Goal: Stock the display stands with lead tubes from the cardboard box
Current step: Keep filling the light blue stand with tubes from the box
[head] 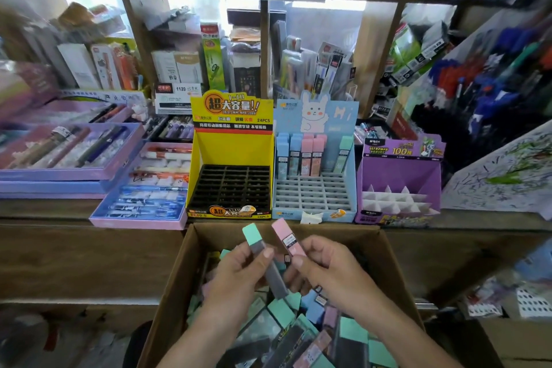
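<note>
A: Hands, quick?

B: Your left hand (239, 273) grips a mint-capped lead tube (257, 240) with a dark grey body, cap up and leaning left. Your right hand (325, 270) pinches a pink lead tube (286, 237), leaning the same way. Both hover over the cardboard box (176, 284), just below the stands.

A: Where do they go?

B: My call is the blue display stand (313, 197). Its back row (301, 155) already holds upright blue, pink and mint tubes of the same shape, and the grid slots in front are bare. The yellow display stand (230, 185) beside it has a black grid and no tubes, so it's probably for other stock. Same goes for the purple stand (400, 176).

A: Tips for the drop?

B: Turn each tube upright with the cap on top. Line its base over a slot next to the filled row and push straight down. Use one hand at a time, since tilted tubes could catch on the grid walls. Fill back to front so you don't reach over standing ones.

A: Tube look?

B: Slim rectangular cases with a pastel cap. The pink one shows a white-and-black label. They look light and rigid, I'd guess. Many more loose tubes (286, 317) lie mixed in the box.
</note>
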The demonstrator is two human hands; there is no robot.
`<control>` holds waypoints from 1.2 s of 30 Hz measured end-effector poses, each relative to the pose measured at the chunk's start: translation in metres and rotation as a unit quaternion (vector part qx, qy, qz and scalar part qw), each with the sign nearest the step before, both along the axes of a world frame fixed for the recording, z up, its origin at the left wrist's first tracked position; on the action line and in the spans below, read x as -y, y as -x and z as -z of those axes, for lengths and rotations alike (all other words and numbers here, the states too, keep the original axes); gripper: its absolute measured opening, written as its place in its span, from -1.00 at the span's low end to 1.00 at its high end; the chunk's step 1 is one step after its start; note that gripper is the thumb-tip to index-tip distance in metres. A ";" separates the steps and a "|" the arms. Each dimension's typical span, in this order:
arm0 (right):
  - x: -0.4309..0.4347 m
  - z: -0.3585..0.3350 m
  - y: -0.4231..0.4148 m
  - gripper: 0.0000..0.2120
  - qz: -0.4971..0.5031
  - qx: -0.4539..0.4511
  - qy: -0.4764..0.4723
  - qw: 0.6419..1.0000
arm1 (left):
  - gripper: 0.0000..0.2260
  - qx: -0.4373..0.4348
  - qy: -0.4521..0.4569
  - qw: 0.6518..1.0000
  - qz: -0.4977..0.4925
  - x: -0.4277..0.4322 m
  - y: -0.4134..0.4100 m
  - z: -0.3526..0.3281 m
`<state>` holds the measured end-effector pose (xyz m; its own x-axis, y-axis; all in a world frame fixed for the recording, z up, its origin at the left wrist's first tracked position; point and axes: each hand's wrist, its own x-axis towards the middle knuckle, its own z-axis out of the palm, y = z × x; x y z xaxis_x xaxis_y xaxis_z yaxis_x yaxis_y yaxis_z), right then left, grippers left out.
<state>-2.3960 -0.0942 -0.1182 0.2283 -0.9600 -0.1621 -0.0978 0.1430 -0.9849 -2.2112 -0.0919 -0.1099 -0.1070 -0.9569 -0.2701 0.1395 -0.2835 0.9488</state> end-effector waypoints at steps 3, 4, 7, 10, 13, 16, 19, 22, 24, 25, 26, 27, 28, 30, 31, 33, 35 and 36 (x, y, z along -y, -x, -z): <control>0.005 -0.008 0.005 -0.83 0.051 0.015 0.006 0.999 | -0.79 0.005 0.007 1.000 -0.020 0.001 -0.002 -0.001; 0.007 -0.010 0.008 -0.83 0.067 0.015 0.013 0.998 | -0.79 -0.004 0.008 1.000 -0.022 0.002 -0.004 0.000; 0.017 -0.019 0.015 -0.82 0.099 -0.020 0.051 0.994 | -0.77 -0.009 0.028 0.999 -0.028 0.005 -0.008 0.003; 0.027 -0.031 0.019 -0.82 0.115 -0.043 0.083 0.989 | -0.77 -0.001 0.040 0.998 -0.050 0.008 -0.012 0.009; 0.040 -0.040 0.020 -0.89 0.152 -0.053 0.100 0.982 | -0.75 -0.006 0.044 0.997 -0.069 0.010 -0.015 0.016; 0.056 -0.047 0.021 -0.92 0.183 -0.096 0.143 0.968 | -0.74 -0.015 0.034 0.997 -0.071 0.013 -0.017 0.021; 0.075 -0.056 0.020 -0.92 0.198 -0.154 0.194 0.948 | -0.72 -0.034 0.011 0.997 -0.073 0.016 -0.017 0.025; 0.093 -0.063 0.020 -0.90 0.206 -0.179 0.209 0.939 | -0.71 -0.058 -0.001 0.995 -0.079 0.017 -0.016 0.027; 0.104 -0.066 0.019 -0.91 0.211 -0.186 0.212 0.936 | -0.72 -0.068 -0.006 0.994 -0.084 0.019 -0.016 0.028; 0.109 -0.067 0.019 -0.91 0.215 -0.196 0.215 0.932 | -0.73 -0.073 -0.007 0.994 -0.086 0.019 -0.016 0.028; 0.114 -0.067 0.018 -0.91 0.220 -0.205 0.217 0.929 | -0.74 -0.078 -0.009 0.993 -0.087 0.020 -0.016 0.028; 0.118 -0.067 0.018 -0.91 0.223 -0.214 0.217 0.926 | -0.74 -0.082 -0.010 0.993 -0.089 0.020 -0.016 0.028; 0.122 -0.067 0.017 -0.91 0.226 -0.220 0.213 0.925 | -0.74 -0.085 -0.013 0.992 -0.091 0.021 -0.017 0.027; 0.129 -0.066 0.017 -0.93 0.229 -0.237 0.204 0.922 | -0.74 -0.086 -0.018 0.992 -0.091 0.021 -0.017 0.025; 0.131 -0.065 0.018 -0.94 0.228 -0.248 0.202 0.919 | -0.74 -0.087 -0.019 0.992 -0.091 0.021 -0.018 0.024; 0.132 -0.064 0.018 -0.93 0.224 -0.267 0.200 0.916 | -0.74 -0.089 -0.019 0.992 -0.092 0.020 -0.018 0.022; 0.131 -0.064 0.018 -0.89 0.215 -0.276 0.200 0.915 | -0.75 -0.090 -0.020 0.992 -0.091 0.019 -0.019 0.020; 0.130 -0.064 0.017 -0.85 0.211 -0.282 0.200 0.914 | -0.75 -0.090 -0.020 0.992 -0.089 0.018 -0.019 0.020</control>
